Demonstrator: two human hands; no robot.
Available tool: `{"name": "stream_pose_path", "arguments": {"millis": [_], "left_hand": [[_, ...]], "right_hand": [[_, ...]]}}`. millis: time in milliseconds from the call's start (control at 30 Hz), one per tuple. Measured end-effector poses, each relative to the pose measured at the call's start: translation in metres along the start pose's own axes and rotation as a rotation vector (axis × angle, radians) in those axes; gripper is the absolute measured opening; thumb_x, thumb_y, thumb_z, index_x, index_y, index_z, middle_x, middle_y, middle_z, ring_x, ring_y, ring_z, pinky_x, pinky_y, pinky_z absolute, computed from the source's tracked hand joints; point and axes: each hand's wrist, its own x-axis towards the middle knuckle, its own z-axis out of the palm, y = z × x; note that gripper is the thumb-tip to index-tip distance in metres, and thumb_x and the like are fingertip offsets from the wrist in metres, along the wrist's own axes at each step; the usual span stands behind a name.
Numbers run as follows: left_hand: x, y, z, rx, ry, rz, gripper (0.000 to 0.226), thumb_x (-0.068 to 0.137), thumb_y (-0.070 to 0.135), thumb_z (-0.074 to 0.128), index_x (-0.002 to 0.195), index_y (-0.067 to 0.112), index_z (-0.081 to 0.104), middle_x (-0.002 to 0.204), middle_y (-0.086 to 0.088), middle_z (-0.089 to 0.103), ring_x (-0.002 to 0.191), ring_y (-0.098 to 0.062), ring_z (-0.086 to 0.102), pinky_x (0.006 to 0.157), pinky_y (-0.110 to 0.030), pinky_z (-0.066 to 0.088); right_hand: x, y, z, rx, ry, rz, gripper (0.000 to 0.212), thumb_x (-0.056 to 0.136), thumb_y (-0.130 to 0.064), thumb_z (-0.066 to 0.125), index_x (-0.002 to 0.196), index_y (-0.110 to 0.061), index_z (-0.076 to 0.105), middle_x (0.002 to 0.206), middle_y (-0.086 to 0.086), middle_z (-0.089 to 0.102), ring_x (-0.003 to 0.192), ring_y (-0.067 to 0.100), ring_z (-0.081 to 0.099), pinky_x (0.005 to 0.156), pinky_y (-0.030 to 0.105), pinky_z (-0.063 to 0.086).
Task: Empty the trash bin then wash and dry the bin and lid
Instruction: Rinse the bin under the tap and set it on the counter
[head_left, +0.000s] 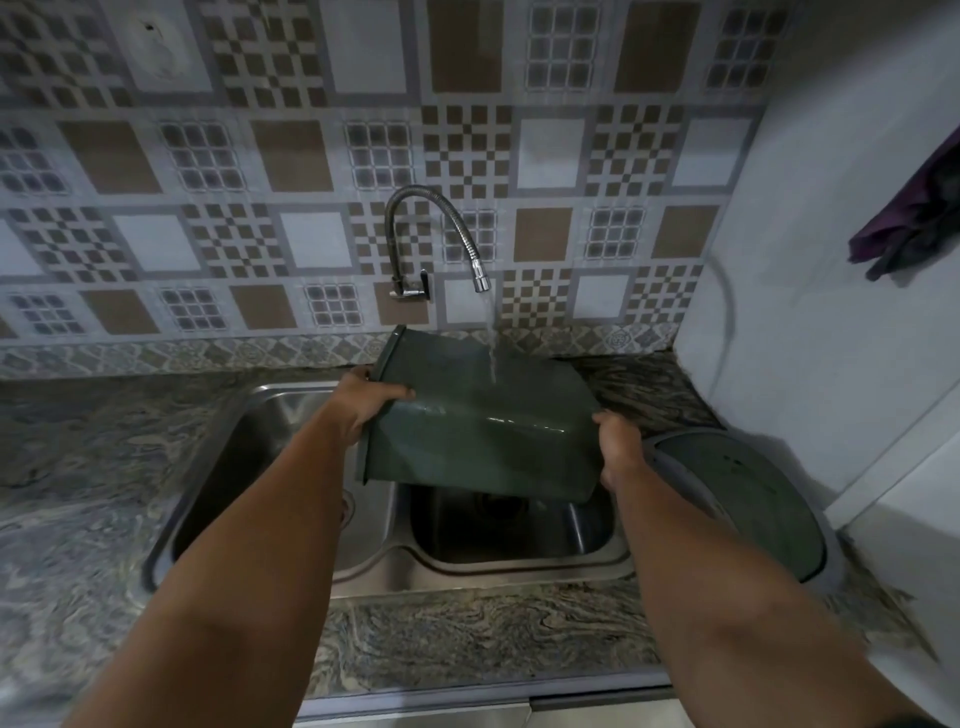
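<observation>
The dark green trash bin (483, 426) lies on its side in the air over the sink's right basin (519, 535), its open rim to the left and its base to the right. Water from the tap (480, 280) runs onto its upper wall. My left hand (363, 405) grips the rim, thumb on the outer wall. My right hand (618, 447) holds the bin's base end, fingers wrapped behind it. The green lid (737, 509) with its grey edge leans on the counter to the right of the sink.
A steel double sink (270, 415) is set into a marbled stone counter (78, 467). A patterned tile wall rises behind. A white wall (831, 260) stands close on the right, where a purple cloth (904, 223) hangs.
</observation>
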Motion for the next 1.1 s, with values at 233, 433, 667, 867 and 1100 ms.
{"name": "stream_pose_path", "arguments": {"millis": [233, 433, 667, 867, 1100], "left_hand": [[-0.005, 0.002, 0.005, 0.027, 0.005, 0.122, 0.046, 0.081, 0.014, 0.085, 0.117, 0.018, 0.057, 0.102, -0.005, 0.071, 0.09, -0.025, 0.071, 0.087, -0.042, 0.059], [-0.001, -0.005, 0.004, 0.049, -0.021, 0.143, 0.043, 0.08, -0.001, 0.077, 0.114, 0.016, 0.058, 0.108, -0.014, 0.072, 0.099, -0.033, 0.071, 0.092, -0.051, 0.059], [0.0, -0.003, 0.014, 0.013, 0.058, 0.254, 0.038, 0.091, 0.021, 0.077, 0.125, 0.017, 0.062, 0.109, -0.004, 0.073, 0.101, -0.029, 0.071, 0.092, -0.041, 0.058], [0.004, 0.019, 0.019, 0.138, 0.07, 0.204, 0.047, 0.091, 0.024, 0.07, 0.127, 0.022, 0.04, 0.115, -0.011, 0.064, 0.101, -0.031, 0.067, 0.095, -0.051, 0.057], [0.012, 0.03, 0.018, 0.157, 0.054, 0.26, 0.055, 0.092, 0.023, 0.075, 0.14, 0.028, 0.049, 0.122, -0.007, 0.067, 0.099, -0.025, 0.067, 0.091, -0.04, 0.058]], "right_hand": [[0.027, 0.014, -0.007, 0.047, 0.025, 0.005, 0.056, 0.072, -0.035, 0.057, 0.12, -0.008, 0.068, 0.114, 0.018, 0.073, 0.1, 0.038, 0.07, 0.095, 0.06, 0.057], [0.025, 0.0, -0.014, 0.062, 0.086, -0.037, 0.061, 0.067, -0.034, 0.059, 0.122, -0.009, 0.066, 0.117, 0.017, 0.07, 0.105, 0.037, 0.068, 0.099, 0.058, 0.055], [-0.001, -0.028, -0.016, 0.034, 0.117, -0.079, 0.032, 0.081, -0.026, 0.062, 0.107, -0.009, 0.07, 0.111, 0.019, 0.073, 0.098, 0.036, 0.07, 0.085, 0.054, 0.059], [-0.005, -0.037, -0.019, 0.003, 0.026, -0.033, 0.034, 0.083, -0.032, 0.065, 0.11, -0.013, 0.073, 0.107, 0.018, 0.075, 0.098, 0.038, 0.072, 0.09, 0.065, 0.056], [-0.003, -0.045, -0.023, -0.099, 0.006, -0.021, 0.042, 0.083, -0.034, 0.065, 0.117, -0.011, 0.071, 0.107, 0.02, 0.075, 0.098, 0.041, 0.072, 0.09, 0.066, 0.057]]}}
